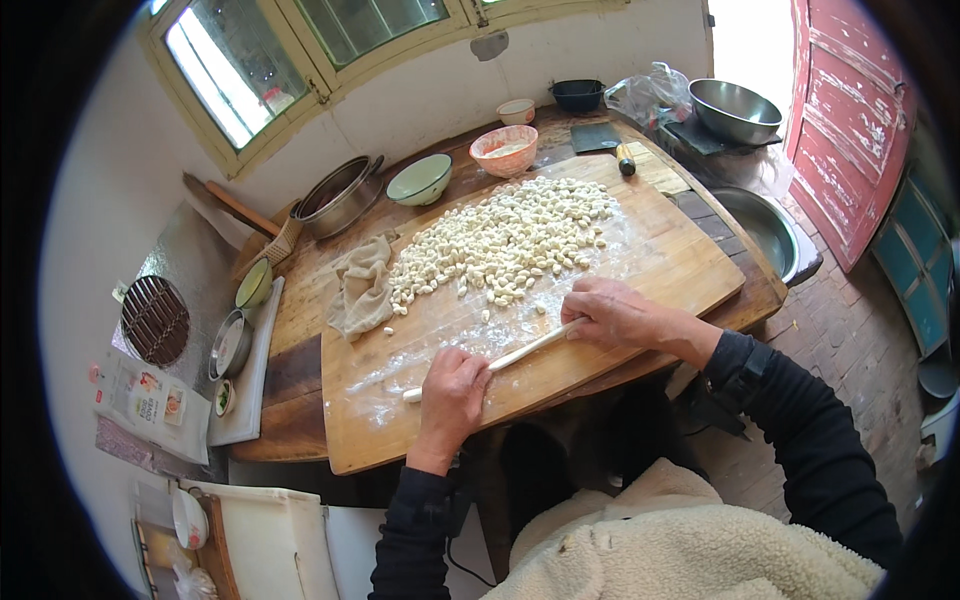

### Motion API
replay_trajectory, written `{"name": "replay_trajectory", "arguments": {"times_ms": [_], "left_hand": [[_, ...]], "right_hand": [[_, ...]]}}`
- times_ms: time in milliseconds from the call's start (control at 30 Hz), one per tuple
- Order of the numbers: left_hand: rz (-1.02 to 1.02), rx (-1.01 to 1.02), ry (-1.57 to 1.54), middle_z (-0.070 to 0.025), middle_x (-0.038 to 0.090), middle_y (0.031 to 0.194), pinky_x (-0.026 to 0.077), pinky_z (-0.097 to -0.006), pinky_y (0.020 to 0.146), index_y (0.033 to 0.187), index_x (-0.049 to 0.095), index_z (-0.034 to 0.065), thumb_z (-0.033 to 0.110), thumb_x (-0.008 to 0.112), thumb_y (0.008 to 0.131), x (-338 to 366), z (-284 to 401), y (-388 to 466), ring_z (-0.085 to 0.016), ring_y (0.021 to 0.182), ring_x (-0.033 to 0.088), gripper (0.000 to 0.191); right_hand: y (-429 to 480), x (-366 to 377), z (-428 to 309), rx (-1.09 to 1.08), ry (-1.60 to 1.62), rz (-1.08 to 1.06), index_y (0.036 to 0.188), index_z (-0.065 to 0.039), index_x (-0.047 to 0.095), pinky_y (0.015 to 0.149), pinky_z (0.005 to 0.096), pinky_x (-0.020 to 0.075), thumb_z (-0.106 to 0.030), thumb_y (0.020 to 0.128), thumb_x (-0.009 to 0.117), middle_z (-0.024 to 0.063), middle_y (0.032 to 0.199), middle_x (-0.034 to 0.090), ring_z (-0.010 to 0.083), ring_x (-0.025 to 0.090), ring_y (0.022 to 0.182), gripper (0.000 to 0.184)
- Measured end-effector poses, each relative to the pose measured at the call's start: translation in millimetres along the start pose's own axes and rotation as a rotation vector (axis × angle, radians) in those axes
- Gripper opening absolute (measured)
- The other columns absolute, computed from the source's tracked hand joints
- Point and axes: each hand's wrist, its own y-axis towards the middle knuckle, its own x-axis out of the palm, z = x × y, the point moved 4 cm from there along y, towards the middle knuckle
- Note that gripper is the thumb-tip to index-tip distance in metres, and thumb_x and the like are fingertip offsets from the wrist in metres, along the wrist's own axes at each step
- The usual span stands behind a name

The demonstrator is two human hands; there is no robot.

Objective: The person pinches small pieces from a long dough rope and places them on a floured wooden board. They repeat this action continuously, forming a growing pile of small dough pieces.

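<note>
A thin rope of pale dough (529, 349) stretches between my two hands, low over the front part of a floured wooden board (660, 247). My left hand (454, 390) grips it near one end, and a short stub sticks out to the left of the fingers. At the other end, the fingers of my right hand (606, 313) are closed around the rope. Behind the hands, a wide heap of small dough pieces (502, 240) covers the middle of the board. A few loose pieces lie along its near edge.
Left of the heap lies a crumpled cloth (361, 285). Along the back stand a metal pot (341, 199), an enamel bowl (420, 181) and a red-patterned bowl (506, 150) holding flour. A cleaver (600, 139) rests at the back right, near a steel basin (735, 111).
</note>
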Motion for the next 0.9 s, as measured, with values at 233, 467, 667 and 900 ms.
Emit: {"name": "replay_trajectory", "arguments": {"times_ms": [233, 467, 667, 900], "left_hand": [[-0.029, -0.002, -0.029, -0.0125, 0.061, 0.083, 0.045, -0.0384, 0.071, 0.088, 0.066, 0.0000, 0.007, 0.067, 0.080, 17, 8, 12, -0.032, 0.080, 0.057, 0.011], [0.106, 0.006, -0.129, -0.0148, 0.065, 0.101, 0.047, -0.0376, 0.083, 0.104, 0.066, 0.0006, 0.009, 0.061, 0.088, 15, 22, 22, -0.032, 0.096, 0.059, 0.019], [-0.038, -0.356, -0.926, -0.0046, 0.068, 0.091, 0.050, -0.0239, 0.072, 0.112, 0.063, -0.0028, 0.013, 0.056, 0.096, 44, 21, 38, -0.010, 0.080, 0.061, 0.023], [-0.077, -0.640, -1.131, -0.0053, 0.068, 0.085, 0.045, -0.0205, 0.063, 0.101, 0.066, -0.0015, 0.013, 0.060, 0.094, 42, 4, 29, -0.009, 0.070, 0.058, 0.018]], "right_hand": [[-1, 5, -1, 0.001, -0.068, 0.066, 0.087, -0.006, 0.063, 0.081, 0.0418, 0.0464, -0.017, 0.080, 0.064, 0.0159, 0.092, 0.061, 0.0348, 0.059, 0.093, 0.013], [6, 8, -14, 0.033, 0.225, 0.168, 0.088, -0.005, 0.065, 0.067, 0.0325, 0.0497, -0.012, 0.076, 0.074, 0.0093, 0.081, 0.062, 0.0230, 0.062, 0.075, 0.016], [10, 3, -35, -0.062, 0.362, 0.349, 0.086, -0.004, 0.068, 0.064, 0.0313, 0.0496, -0.009, 0.077, 0.074, 0.0097, 0.078, 0.063, 0.0215, 0.063, 0.072, 0.012], [12, 3, -40, 0.020, 0.407, 0.332, 0.083, -0.003, 0.067, 0.063, 0.0324, 0.0497, -0.012, 0.078, 0.072, 0.0115, 0.075, 0.064, 0.0242, 0.064, 0.070, 0.011]]}}
